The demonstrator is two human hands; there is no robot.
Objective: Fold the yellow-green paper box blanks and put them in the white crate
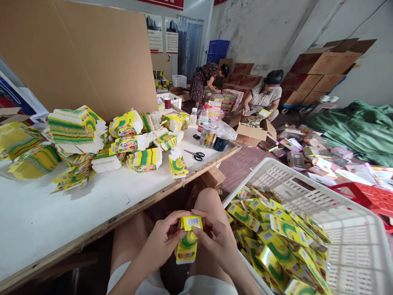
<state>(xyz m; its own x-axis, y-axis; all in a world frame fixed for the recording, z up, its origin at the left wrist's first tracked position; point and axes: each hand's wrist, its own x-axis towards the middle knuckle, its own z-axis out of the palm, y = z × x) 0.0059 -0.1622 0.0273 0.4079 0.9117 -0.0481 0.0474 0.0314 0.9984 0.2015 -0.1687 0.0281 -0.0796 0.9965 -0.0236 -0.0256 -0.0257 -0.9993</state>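
Note:
Over my lap, both hands grip one small yellow-and-green carton (188, 241). My left hand (162, 241) wraps its left side, fingers curled. My right hand (216, 237) pinches the top flap with the barcode. To my right stands a white plastic basket (353, 237) holding several folded cartons (276, 241) of the same kind. Stacks of flat unfolded cartons (76, 127) lie on the white table (61, 213) at the left.
Scissors (195, 155), bottles (203, 119) and a jar (208, 134) sit at the table's far end. A large cardboard sheet (86, 53) leans behind it. Two people (264, 96) work at the back among cardboard boxes. A red crate (371, 198) and green tarp (359, 127) lie right.

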